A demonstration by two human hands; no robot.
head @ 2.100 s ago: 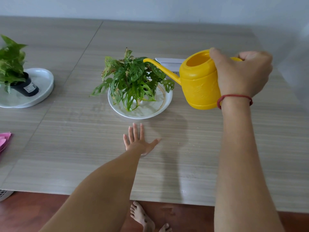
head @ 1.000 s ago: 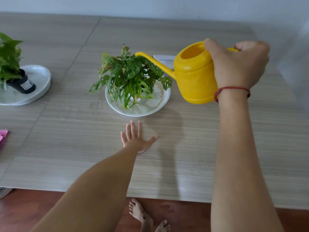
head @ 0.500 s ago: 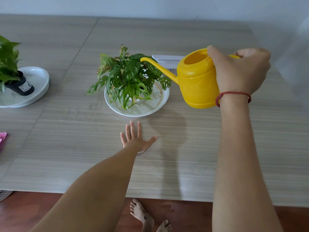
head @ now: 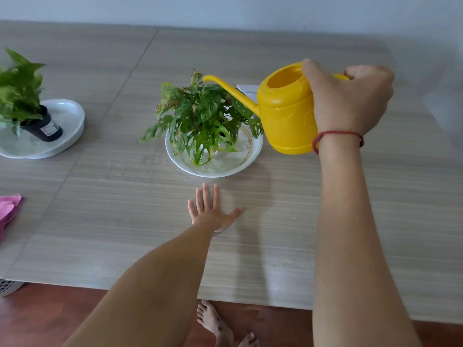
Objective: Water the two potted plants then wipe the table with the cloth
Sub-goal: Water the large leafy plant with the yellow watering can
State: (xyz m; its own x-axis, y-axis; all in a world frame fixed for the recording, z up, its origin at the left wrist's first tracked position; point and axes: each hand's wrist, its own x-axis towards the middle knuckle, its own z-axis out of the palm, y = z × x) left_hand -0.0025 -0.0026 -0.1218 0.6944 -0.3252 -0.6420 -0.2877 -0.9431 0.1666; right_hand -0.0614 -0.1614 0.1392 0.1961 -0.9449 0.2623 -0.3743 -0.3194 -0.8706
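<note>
My right hand [head: 350, 98] grips the handle of a yellow watering can [head: 285, 113], held in the air to the right of a leafy green plant [head: 200, 116]. The can's long spout reaches over the top of the leaves. That plant stands on a round white plate [head: 215, 169] in the middle of the table. My left hand [head: 213, 211] lies flat on the table just in front of the plate, fingers spread. A second plant in a black pot [head: 42, 126] sits on a white dish [head: 72, 116] at the far left. A pink cloth [head: 7, 214] lies at the left edge.
A white flat object [head: 246, 88] peeks out behind the can's spout. The grey wood-grain table [head: 125, 221] ends near me above a red-brown floor, where bare feet [head: 218, 324] show. A white slatted thing [head: 7, 286] sits at the bottom left.
The watering can dipped toward the plant, rose and pulled back slightly, and now sits with its spout over the leaves again. My left hand has stayed flat on the table.
</note>
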